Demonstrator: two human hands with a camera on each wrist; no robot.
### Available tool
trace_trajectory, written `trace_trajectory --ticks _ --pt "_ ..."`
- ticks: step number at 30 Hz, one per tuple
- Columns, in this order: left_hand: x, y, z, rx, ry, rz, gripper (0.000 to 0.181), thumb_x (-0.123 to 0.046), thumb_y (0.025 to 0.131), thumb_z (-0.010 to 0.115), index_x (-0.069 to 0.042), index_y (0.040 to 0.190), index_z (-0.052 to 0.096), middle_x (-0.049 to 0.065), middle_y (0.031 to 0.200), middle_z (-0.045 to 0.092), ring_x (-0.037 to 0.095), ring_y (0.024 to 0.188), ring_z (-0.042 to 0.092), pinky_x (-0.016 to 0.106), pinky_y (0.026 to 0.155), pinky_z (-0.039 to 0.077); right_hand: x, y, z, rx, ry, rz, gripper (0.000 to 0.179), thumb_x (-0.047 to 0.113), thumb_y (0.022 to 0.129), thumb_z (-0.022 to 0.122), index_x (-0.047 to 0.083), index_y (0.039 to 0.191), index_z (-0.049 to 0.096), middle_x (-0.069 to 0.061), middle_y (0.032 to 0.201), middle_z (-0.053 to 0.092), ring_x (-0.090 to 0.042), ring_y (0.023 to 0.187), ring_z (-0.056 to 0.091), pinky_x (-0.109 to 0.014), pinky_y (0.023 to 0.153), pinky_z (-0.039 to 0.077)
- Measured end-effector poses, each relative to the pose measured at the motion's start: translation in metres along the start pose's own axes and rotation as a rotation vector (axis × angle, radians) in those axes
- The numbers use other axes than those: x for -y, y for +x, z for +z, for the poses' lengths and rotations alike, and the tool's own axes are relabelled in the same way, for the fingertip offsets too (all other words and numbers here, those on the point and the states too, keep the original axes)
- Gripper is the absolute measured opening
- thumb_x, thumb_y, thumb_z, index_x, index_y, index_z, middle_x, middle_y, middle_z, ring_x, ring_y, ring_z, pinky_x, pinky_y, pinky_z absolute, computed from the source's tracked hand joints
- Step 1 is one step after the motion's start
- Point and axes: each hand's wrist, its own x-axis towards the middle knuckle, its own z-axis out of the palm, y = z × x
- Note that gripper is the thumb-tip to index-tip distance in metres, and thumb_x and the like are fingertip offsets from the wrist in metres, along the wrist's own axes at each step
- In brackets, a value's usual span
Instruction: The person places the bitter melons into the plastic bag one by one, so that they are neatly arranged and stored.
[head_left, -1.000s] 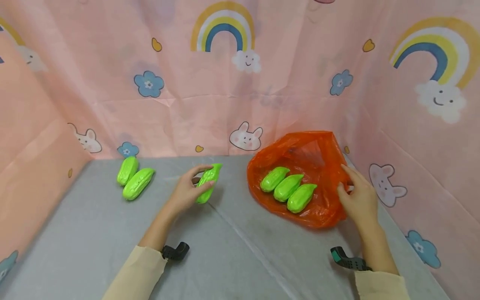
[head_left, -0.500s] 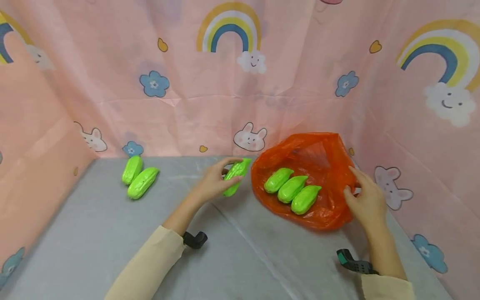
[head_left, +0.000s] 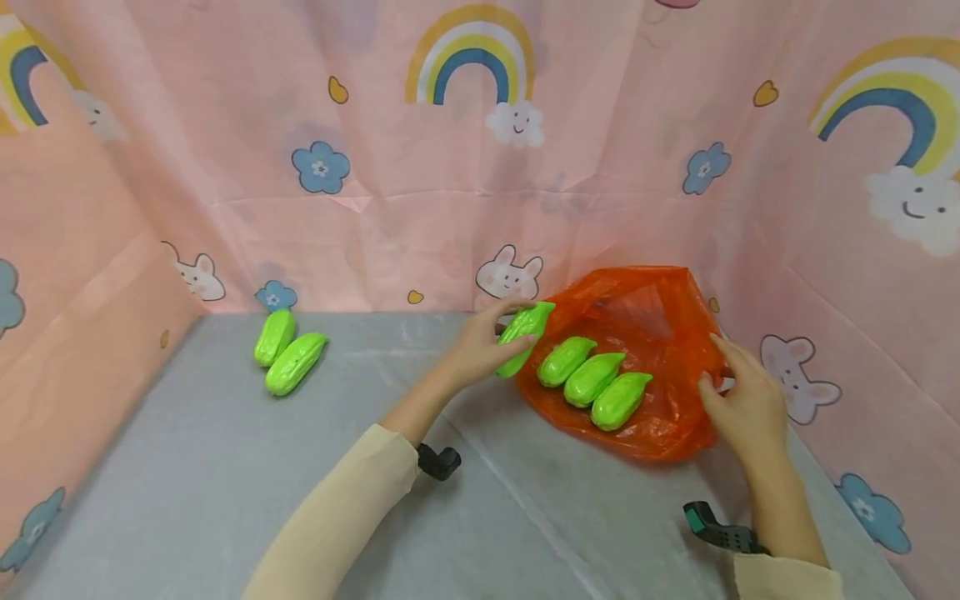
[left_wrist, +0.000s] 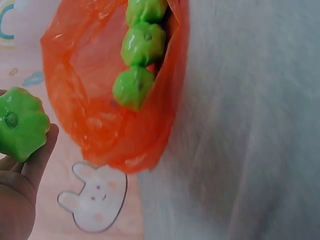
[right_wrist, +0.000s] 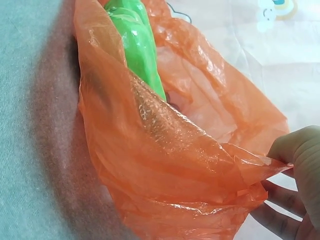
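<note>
My left hand [head_left: 480, 348] holds a bright green, ridged gourd with a pointed tip [head_left: 528, 321] between thumb and fingers, raised at the left rim of an orange plastic bag [head_left: 675, 408]. Seen end-on in the left wrist view, the held gourd [left_wrist: 22, 122] shows lobes around a small stub. Three similar gourds [head_left: 595, 380] lie side by side inside the bag, whose mouth gapes wide. At the bag's right side, my right hand [head_left: 750, 408] pinches its edge; the right wrist view shows the thin plastic [right_wrist: 255, 165] drawn out between thumb and fingers.
Two more green gourds [head_left: 296, 364] lie together at the back left of the grey-covered table [head_left: 187, 467]. Pink printed cloth [head_left: 420, 233] stands along the back and both sides, close behind the bag. Each wrist wears a black device [head_left: 720, 529].
My left hand has carried the gourd rightward and slightly back, from mid-table to the bag's left rim. The right hand keeps its pinch on the bag. The head view has shifted a little.
</note>
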Motion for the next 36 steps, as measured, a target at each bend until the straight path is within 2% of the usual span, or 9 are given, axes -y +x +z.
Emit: trace_trajectory --ticks 6,9,12,18,25,29,33,36 --pt "-0.013 0.015 0.020 -0.009 0.000 0.032 0.046 -0.030 0.096 0.068 -0.024 0.140 0.056 0.003 0.142 0.061 0.023 0.116 0.066 0.035 0.094 0.057 -0.001 -0.001 -0.003 -0.001 -0.002 -0.004 0.052 0.007 0.090 0.063 0.004 0.141 0.057 -0.025 0.134 0.062 -0.037 0.088 0.063 -0.001 0.069 0.028" --pt "-0.021 0.022 0.031 0.008 0.003 0.021 0.045 -0.033 0.097 0.068 -0.027 0.140 0.056 0.002 0.144 0.060 0.023 0.125 0.062 0.038 0.099 0.055 -0.001 0.001 -0.004 -0.013 0.007 -0.009 0.051 0.007 0.090 0.062 0.003 0.140 0.058 -0.025 0.133 0.063 -0.038 0.088 0.064 -0.001 0.068 0.028" --pt "-0.027 0.027 0.042 0.030 0.016 0.008 0.045 -0.036 0.097 0.068 -0.032 0.140 0.056 0.000 0.145 0.060 0.021 0.128 0.060 0.038 0.099 0.054 -0.003 0.001 -0.006 -0.015 0.017 -0.002 0.050 0.007 0.090 0.061 0.003 0.140 0.059 -0.024 0.133 0.063 -0.039 0.090 0.064 -0.002 0.068 0.030" --pt "-0.033 0.033 0.061 0.055 -0.059 0.027 0.043 -0.030 0.097 0.068 -0.027 0.139 0.057 0.002 0.143 0.060 0.018 0.105 0.067 0.029 0.085 0.057 -0.006 0.002 -0.008 0.009 0.000 0.008 0.051 0.008 0.091 0.061 0.004 0.141 0.057 -0.025 0.133 0.063 -0.041 0.093 0.066 -0.007 0.069 0.033" --pt "-0.032 0.038 0.082 0.034 -0.024 0.049 0.043 -0.029 0.096 0.069 -0.028 0.138 0.060 -0.002 0.132 0.067 0.011 0.107 0.062 0.023 0.088 0.053 -0.006 0.002 -0.010 0.016 -0.007 0.018 0.052 0.008 0.091 0.061 0.004 0.142 0.056 -0.025 0.134 0.062 -0.042 0.095 0.066 -0.009 0.071 0.034" --pt "-0.032 0.037 0.091 -0.004 -0.043 0.021 0.042 -0.028 0.095 0.069 -0.028 0.136 0.062 -0.002 0.128 0.068 0.012 0.102 0.061 0.023 0.084 0.052 -0.006 0.002 -0.011 0.015 -0.015 0.022 0.052 0.008 0.090 0.061 0.004 0.142 0.057 -0.025 0.135 0.062 -0.042 0.094 0.066 -0.021 0.071 0.043" --pt "-0.031 0.035 0.099 -0.056 -0.087 -0.020 0.041 -0.027 0.095 0.069 -0.027 0.135 0.063 -0.003 0.128 0.068 0.015 0.105 0.062 0.023 0.085 0.052 -0.006 0.002 -0.012 0.008 -0.011 0.025 0.052 0.006 0.090 0.061 0.002 0.141 0.057 -0.027 0.135 0.061 -0.044 0.095 0.065 -0.048 0.074 0.054" --pt "-0.030 0.035 0.104 -0.080 -0.111 -0.038 0.042 -0.025 0.094 0.069 -0.025 0.136 0.063 -0.001 0.128 0.068 0.019 0.107 0.065 0.022 0.084 0.054 -0.007 0.003 -0.013 0.002 -0.007 0.028 0.051 0.005 0.090 0.061 0.001 0.141 0.057 -0.028 0.135 0.061 -0.045 0.094 0.065 -0.052 0.075 0.055"
